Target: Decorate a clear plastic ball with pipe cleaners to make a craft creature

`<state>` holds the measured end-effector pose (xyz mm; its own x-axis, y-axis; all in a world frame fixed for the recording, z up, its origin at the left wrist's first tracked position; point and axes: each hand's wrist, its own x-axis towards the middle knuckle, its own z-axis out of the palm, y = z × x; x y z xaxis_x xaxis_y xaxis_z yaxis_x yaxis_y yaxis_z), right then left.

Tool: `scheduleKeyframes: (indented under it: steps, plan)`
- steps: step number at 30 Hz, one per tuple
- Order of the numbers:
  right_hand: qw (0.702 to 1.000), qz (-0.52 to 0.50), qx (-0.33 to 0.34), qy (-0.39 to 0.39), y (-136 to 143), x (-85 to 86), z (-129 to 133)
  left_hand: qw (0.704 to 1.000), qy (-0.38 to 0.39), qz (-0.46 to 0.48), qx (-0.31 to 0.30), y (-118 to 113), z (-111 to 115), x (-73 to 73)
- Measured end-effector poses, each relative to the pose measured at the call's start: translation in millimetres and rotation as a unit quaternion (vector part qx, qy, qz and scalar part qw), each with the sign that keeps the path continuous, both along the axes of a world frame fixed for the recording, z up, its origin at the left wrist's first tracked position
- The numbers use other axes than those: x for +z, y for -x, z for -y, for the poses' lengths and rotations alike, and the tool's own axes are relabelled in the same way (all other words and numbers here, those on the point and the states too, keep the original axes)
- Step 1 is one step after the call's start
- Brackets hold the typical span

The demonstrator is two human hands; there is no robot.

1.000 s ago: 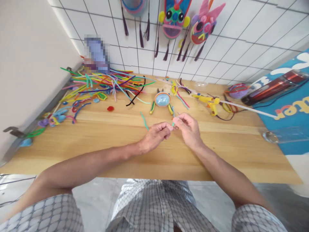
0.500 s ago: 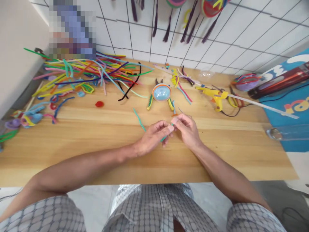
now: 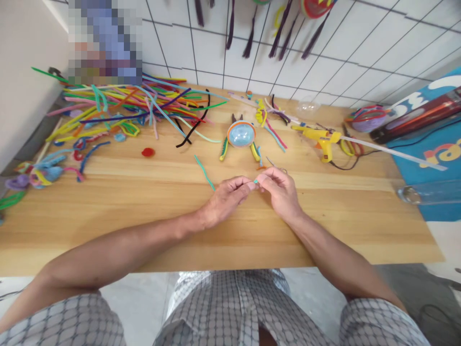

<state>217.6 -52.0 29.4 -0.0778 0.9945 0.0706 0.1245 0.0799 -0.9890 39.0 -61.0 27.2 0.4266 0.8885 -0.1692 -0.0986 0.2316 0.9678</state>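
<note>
A teal pipe cleaner (image 3: 204, 171) runs up and left from behind my left hand (image 3: 230, 197), its free end above the table. Between the fingertips of both hands a short bit of the same colour shows. My left hand pinches it, thumb pressed to the fingers. Close beside it, my right hand (image 3: 281, 192) is closed in a pinch at the small teal tip. Just beyond the hands sits a clear blue oval dome (image 3: 241, 134) with an orange rim, over pliers (image 3: 224, 149) with green and yellow handles. A small blue and orange piece (image 3: 260, 161) lies near my right fingertips.
A big heap of coloured pipe cleaners (image 3: 137, 108) covers the back left. A red piece (image 3: 147, 152) lies in front of it. At right are a yellow glue gun (image 3: 324, 142) with a long glue stick, scissors (image 3: 347, 146) and a clear bottle (image 3: 428, 193). Tassels (image 3: 249, 38) hang at the back wall.
Both hands stay pinched together, shifted only slightly. The teal loop that showed beneath my left hand is now out of sight.
</note>
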Motion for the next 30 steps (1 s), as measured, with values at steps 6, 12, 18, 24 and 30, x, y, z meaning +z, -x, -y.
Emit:
scheduleKeyframes:
  steps: [6, 12, 18, 24, 30]
  plan:
    - [0.998, -0.015, -0.044, -0.044, 1.1, -1.4, 5.1, 1.000, -0.020, 0.009, -0.013, -1.5, 5.6, -5.1]
    - [0.998, 0.006, 0.018, -0.067, 3.1, 3.6, 10.0, 0.990, -0.134, -0.052, -0.002, 7.0, 9.6, 3.9]
    - [0.997, 0.037, -0.012, -0.071, 1.9, 4.7, 9.1, 0.970, -0.208, -0.127, -0.013, 10.5, 7.5, 0.6]
    - [0.991, 0.037, -0.059, -0.118, -3.7, 11.2, 18.5, 0.954, -0.258, -0.153, -0.016, 14.4, 8.2, 0.6]
    - [0.973, 0.028, -0.104, -0.203, -8.7, 20.1, 25.9, 0.955, -0.258, -0.143, -0.017, 17.7, 7.2, 10.2]
